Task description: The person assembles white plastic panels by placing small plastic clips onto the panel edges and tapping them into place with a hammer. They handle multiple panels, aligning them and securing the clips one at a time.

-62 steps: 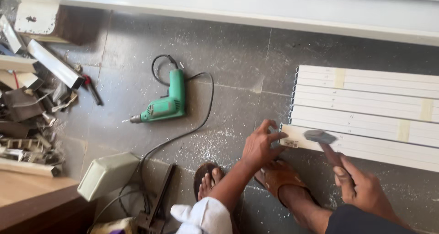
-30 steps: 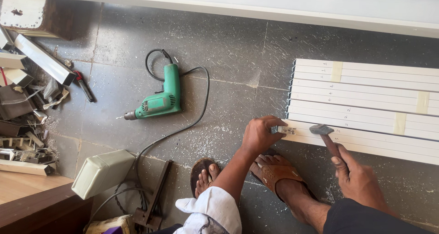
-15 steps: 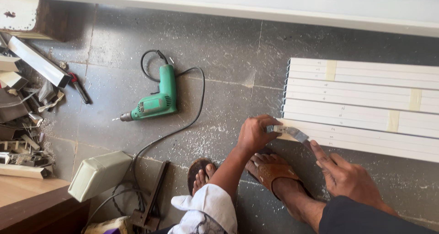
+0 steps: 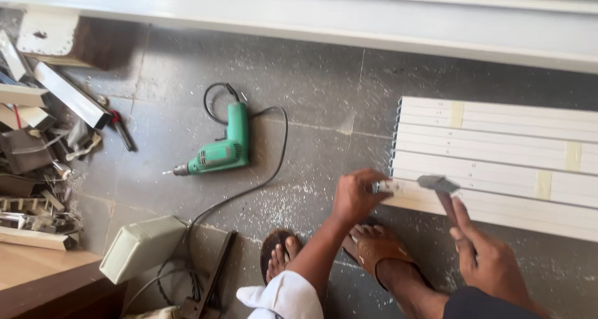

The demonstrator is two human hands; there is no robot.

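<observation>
I squat on a grey stone floor in sandals. My left hand (image 4: pixel 354 197) pinches the left end of the nearest white strip (image 4: pixel 498 207), which lies at the front of a bundle of long white slats (image 4: pixel 498 138) bound with tape bands. My right hand (image 4: pixel 489 261) grips a hammer (image 4: pixel 438 184) by its handle. The grey hammer head hovers over the strip just right of my left fingers.
A green electric drill (image 4: pixel 219 152) with a black cord lies on the floor to the left. A heap of metal offcuts (image 4: pixel 37 157) fills the far left. A pale box (image 4: pixel 140 247) and a wooden surface (image 4: pixel 31 269) sit at lower left. A long white beam (image 4: pixel 311 17) crosses the top.
The hammer head has swung: half a second ago it was down by my left fingers at the strip's end, and now it sits back to the right. My left hand stays put.
</observation>
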